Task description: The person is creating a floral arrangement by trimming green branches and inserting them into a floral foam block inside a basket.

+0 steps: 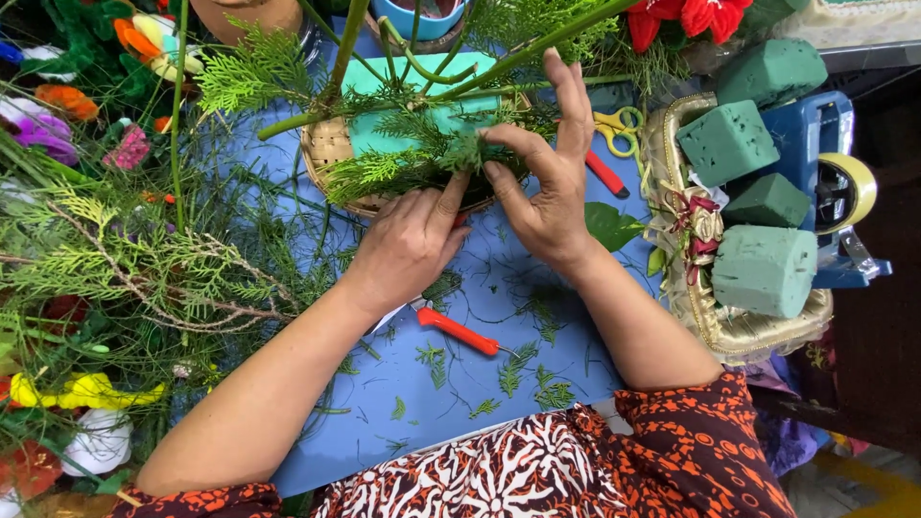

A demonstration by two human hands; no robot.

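I see my right fingers pinching a cypress sprig into the green foam block; my left fingers pinch its base. Judgement: push straight, steady the wicker basket. The sprig lies at 12 o'clock from both hands; the red-handled cutter lies on the table at 6.

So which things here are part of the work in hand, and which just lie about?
In hand: left hand, right hand, green sprig, woven basket, foam block in basket.

Lying about: red-handled cutters, yellow scissors, spare foam blocks, tape dispenser, artificial flowers.
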